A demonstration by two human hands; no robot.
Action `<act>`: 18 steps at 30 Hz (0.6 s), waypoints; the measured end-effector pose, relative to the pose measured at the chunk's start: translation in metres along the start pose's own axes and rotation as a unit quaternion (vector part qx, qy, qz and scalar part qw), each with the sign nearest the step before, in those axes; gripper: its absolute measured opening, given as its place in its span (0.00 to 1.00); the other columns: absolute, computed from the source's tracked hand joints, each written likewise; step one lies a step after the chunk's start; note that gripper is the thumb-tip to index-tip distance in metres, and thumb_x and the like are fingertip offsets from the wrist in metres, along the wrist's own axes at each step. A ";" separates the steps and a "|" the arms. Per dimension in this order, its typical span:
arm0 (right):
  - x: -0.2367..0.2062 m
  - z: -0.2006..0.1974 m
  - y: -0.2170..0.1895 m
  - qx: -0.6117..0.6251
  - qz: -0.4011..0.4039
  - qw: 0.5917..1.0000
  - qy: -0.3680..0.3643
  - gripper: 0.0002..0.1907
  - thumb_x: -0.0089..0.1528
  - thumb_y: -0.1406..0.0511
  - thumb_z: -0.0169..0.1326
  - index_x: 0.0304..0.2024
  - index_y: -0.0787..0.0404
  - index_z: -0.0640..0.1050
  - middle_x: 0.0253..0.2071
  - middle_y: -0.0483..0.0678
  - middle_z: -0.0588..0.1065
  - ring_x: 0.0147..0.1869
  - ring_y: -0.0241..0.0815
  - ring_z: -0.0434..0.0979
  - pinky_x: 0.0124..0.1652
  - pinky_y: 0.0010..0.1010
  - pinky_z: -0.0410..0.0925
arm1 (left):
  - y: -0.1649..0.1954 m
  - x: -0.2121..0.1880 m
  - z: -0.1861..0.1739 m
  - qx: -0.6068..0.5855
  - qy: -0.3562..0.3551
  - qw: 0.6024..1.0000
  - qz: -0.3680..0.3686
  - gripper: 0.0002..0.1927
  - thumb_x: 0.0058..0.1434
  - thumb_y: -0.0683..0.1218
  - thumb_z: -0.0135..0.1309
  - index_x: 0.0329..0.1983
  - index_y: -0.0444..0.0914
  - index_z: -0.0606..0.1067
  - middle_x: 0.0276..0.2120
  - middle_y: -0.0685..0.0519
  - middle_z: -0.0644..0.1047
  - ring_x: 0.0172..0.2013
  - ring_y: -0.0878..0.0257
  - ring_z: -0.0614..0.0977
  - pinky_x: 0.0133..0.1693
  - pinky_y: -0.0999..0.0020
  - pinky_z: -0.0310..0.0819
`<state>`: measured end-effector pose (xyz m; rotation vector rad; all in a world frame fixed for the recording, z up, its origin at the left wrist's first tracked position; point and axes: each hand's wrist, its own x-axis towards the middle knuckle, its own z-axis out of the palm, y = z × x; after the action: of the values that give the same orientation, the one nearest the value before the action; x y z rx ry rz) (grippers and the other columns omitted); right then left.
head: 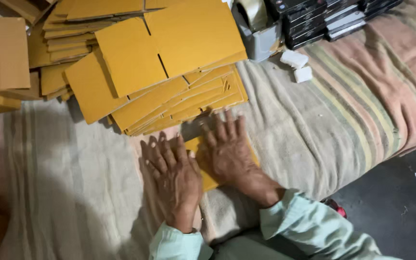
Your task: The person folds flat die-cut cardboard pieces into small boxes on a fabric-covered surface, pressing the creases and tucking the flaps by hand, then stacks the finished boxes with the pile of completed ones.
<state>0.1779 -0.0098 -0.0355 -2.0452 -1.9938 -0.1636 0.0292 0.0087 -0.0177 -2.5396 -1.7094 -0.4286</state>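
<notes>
My left hand (172, 175) and my right hand (227, 151) lie flat, palms down and fingers spread, side by side on a small yellow cardboard piece (194, 146) that rests on a striped blanket (314, 130). Most of that piece is hidden under my hands. Just beyond my fingertips lies a fanned stack of flat yellow cardboard box blanks (169, 72). Neither hand grips anything. Pale green sleeves cover both wrists.
More flat yellow blanks are piled at the back left (68, 33), with folded brown boxes (3, 62) at the far left. A grey tape dispenser (258, 29), stacked dark boxes (323, 19) and two small white blocks (297, 65) sit at the back right. Dark floor (396, 207) lies at the lower right.
</notes>
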 end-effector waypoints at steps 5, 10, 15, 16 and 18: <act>-0.005 -0.014 0.034 -0.035 0.038 0.997 0.062 0.32 0.68 0.52 0.40 0.70 0.62 0.68 0.72 0.71 0.59 0.77 0.75 0.46 0.69 0.71 0.38 | -0.025 -0.004 -0.009 -0.036 -0.016 0.999 -0.036 0.31 0.67 0.54 0.42 0.71 0.39 0.59 0.74 0.38 0.55 0.73 0.37 0.50 0.66 0.37 0.40; 0.004 -0.006 0.000 -0.060 0.022 0.997 -0.040 0.34 0.66 0.49 0.39 0.67 0.62 0.64 0.72 0.68 0.55 0.77 0.72 0.44 0.66 0.71 0.36 | -0.002 0.002 0.002 0.018 0.010 1.000 -0.010 0.32 0.66 0.55 0.43 0.72 0.39 0.59 0.72 0.39 0.57 0.72 0.38 0.51 0.68 0.35 0.38; -0.002 0.001 0.003 -0.008 0.009 1.000 -0.004 0.36 0.66 0.51 0.40 0.71 0.63 0.64 0.72 0.66 0.57 0.76 0.74 0.46 0.67 0.71 0.37 | -0.010 -0.004 0.001 0.000 0.008 1.000 -0.006 0.29 0.68 0.55 0.43 0.71 0.40 0.62 0.73 0.41 0.57 0.74 0.39 0.52 0.69 0.36 0.39; -0.003 -0.001 0.012 -0.021 0.012 0.999 0.028 0.35 0.67 0.51 0.40 0.71 0.62 0.65 0.72 0.66 0.58 0.77 0.73 0.46 0.68 0.70 0.37 | -0.017 -0.004 -0.002 -0.010 -0.009 0.999 -0.030 0.30 0.68 0.55 0.43 0.71 0.40 0.62 0.73 0.40 0.57 0.73 0.38 0.52 0.68 0.36 0.39; -0.006 -0.006 0.027 -0.052 0.024 0.994 0.091 0.33 0.69 0.50 0.41 0.72 0.59 0.66 0.73 0.66 0.59 0.78 0.72 0.47 0.70 0.70 0.38 | -0.024 -0.004 -0.006 -0.035 -0.042 0.996 -0.076 0.30 0.68 0.55 0.43 0.72 0.40 0.61 0.72 0.37 0.56 0.71 0.36 0.52 0.66 0.37 0.39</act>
<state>0.2053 -0.0174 -0.0347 -2.0560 -1.8606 -0.4360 0.0044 0.0137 -0.0155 -2.5195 -1.9592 -0.4016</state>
